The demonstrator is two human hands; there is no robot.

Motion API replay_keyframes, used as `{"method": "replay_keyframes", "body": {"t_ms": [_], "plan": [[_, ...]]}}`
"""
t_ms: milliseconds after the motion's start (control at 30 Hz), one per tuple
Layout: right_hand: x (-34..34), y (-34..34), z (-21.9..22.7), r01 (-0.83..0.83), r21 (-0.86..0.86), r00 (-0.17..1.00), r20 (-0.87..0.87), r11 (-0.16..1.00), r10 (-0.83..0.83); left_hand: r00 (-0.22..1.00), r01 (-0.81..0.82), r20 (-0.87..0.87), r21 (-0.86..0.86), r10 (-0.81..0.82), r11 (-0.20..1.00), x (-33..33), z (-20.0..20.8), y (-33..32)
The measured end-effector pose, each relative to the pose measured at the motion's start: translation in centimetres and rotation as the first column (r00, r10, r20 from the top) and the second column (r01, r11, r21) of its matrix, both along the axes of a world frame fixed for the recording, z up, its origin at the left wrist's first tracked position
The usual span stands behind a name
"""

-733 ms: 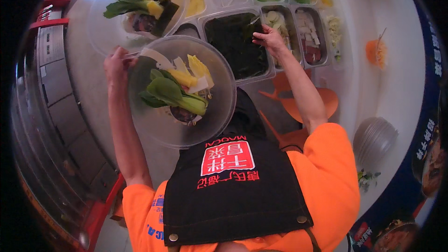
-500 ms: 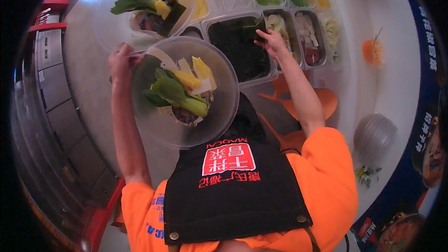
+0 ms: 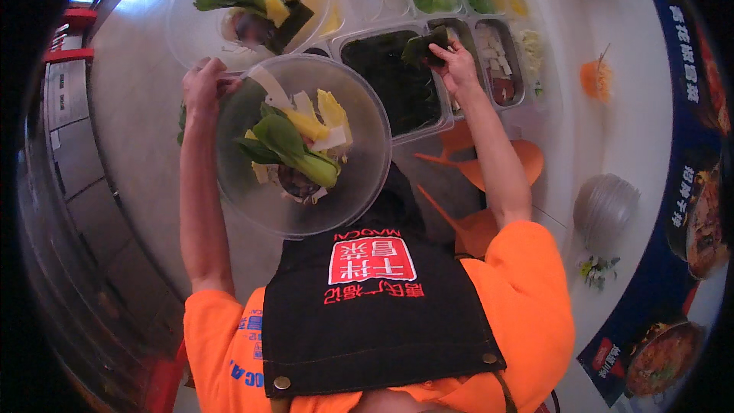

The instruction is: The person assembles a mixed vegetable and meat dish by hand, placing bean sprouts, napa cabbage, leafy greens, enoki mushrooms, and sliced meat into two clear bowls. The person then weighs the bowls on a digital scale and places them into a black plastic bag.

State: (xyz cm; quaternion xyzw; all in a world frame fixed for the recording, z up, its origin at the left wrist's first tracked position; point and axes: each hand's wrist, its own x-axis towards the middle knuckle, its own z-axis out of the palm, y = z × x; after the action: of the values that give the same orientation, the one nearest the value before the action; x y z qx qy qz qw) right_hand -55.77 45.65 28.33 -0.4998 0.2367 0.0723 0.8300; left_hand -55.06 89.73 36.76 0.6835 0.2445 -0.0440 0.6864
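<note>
My left hand point(image 3: 205, 92) is closed at the upper-left rim of a clear plastic bowl point(image 3: 367, 183) in front of my apron. Inside lie leafy greens point(image 3: 283, 138), yellow pieces point(image 3: 330, 113), white slices and a dark brown clump. Farther right, my right hand point(image 3: 455, 67) pinches a dark green sheet of kelp point(image 3: 420, 46). It is just above the right side of a clear tub of kelp sheets point(image 3: 382, 80). Fingers and kelp partly hide the narrow tub behind them.
A second clear bowl point(image 3: 183, 27) with similar food stands at the far left. Several tubs with yellow, green and pale food line the far side. Orange chairs point(image 3: 489, 164) stand below my right forearm. Stacked clear bowls point(image 3: 606, 206) and an orange pot point(image 3: 595, 80) are at right.
My right hand has raised a kelp sheet from the tub and moved slightly right, so more of the sheet shows. My left hand stays at the bowl's rim. The whole view has shifted a little.
</note>
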Motion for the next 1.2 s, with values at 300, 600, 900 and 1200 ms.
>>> {"method": "replay_keyframes", "body": {"t_ms": [300, 600, 900, 1200], "plan": [[-7.5, 10.6, 14.4, -0.151, -0.317, 0.875, 0.397, 0.936, 0.276, 0.997, 0.072, 0.020, -0.067, -0.071, 0.995, 0.5, 0.7, 0.2], [-10.5, 14.8, 13.6, -0.242, -0.734, 0.818, 0.198, 0.635, 0.541, 0.993, 0.111, 0.026, 0.032, -0.112, 0.993, 0.4, 1.8, -0.2], [-6.8, -6.2, -0.3, -0.209, -0.964, 0.978, -0.203, 0.165, 0.048, 0.959, 0.230, 0.122, 0.177, -0.254, 0.957, 0.8, -1.0, 0.3], [-4.4, -11.4, -13.2, -0.234, -0.972, 0.927, -0.230, -0.022, 0.297, 0.997, -0.061, -0.049, -0.067, 0.058, 0.996, 0.1, -0.7, -1.8]]}}
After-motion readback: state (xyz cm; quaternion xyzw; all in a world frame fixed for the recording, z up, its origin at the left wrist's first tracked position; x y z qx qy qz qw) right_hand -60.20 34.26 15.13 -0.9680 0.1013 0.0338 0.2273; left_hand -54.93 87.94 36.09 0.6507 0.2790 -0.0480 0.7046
